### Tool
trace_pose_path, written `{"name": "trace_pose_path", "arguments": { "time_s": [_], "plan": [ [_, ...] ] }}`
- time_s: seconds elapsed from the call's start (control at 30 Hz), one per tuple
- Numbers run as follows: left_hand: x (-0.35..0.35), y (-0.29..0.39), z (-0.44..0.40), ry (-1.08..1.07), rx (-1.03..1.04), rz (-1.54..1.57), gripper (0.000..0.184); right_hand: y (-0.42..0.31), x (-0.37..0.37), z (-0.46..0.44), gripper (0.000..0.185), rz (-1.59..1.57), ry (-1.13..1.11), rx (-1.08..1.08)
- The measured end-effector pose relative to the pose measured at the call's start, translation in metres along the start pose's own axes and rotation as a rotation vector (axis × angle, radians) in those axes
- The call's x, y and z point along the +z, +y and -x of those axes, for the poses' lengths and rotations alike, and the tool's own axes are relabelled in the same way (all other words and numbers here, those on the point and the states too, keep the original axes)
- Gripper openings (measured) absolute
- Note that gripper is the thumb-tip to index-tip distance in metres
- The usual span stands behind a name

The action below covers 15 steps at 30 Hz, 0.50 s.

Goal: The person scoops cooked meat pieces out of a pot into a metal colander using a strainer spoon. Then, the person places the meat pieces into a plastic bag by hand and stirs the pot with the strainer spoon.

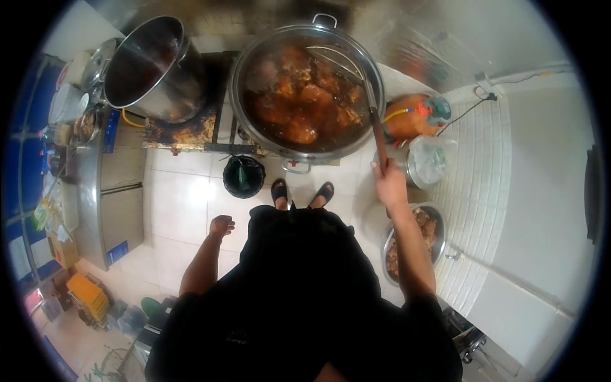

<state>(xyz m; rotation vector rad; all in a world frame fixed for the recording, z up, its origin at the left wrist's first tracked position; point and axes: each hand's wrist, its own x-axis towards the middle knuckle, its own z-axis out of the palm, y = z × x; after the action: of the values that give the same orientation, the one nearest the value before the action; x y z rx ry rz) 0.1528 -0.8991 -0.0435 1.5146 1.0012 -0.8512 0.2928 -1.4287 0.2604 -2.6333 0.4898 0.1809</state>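
My right hand is wrapped round the wooden handle of a long-handled skimmer. Its metal head, partly sunk, rests inside the right side of a large steel pot. Chunks of browned meat lie in dark broth there. Apart from everything, my left hand hangs low at my side with its fingers curled in and nothing seen in them. Nearest to it is a black-lined bin on the floor.
A tall steel stockpot stands on the stove's stained left side. Right of me are an orange gas cylinder, a bag-covered container and a steel basin of meat pieces. A steel counter runs along the left.
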Motion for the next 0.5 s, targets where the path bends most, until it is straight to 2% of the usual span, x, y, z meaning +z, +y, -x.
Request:
{"name": "trace_pose_path", "arguments": {
  "time_s": [0.13,0.27,0.33,0.4,0.47,0.5],
  "plan": [
    [-0.006,0.000,-0.003,-0.007,0.048,0.108,0.025,0.002,-0.010,-0.005,0.042,0.019,0.042,-0.023],
    [-0.005,-0.018,0.003,0.026,-0.018,0.075,0.022,-0.008,-0.002,-0.020,0.045,0.056,0.097,0.007],
    [-0.009,-0.036,-0.003,-0.022,-0.050,-0.025,0.038,-0.011,0.015,-0.040,0.046,0.064,0.078,0.014],
    [-0.010,-0.039,0.000,-0.031,-0.070,-0.051,0.038,-0.009,0.034,-0.061,0.047,0.074,0.063,0.032],
    [-0.008,-0.038,0.008,-0.026,-0.117,-0.083,0.038,-0.013,0.044,-0.076,0.049,-0.039,0.041,-0.062],
    [-0.007,-0.036,0.010,0.004,-0.128,-0.042,0.027,-0.017,0.041,-0.081,0.048,-0.091,0.040,-0.051]
  ]
}}
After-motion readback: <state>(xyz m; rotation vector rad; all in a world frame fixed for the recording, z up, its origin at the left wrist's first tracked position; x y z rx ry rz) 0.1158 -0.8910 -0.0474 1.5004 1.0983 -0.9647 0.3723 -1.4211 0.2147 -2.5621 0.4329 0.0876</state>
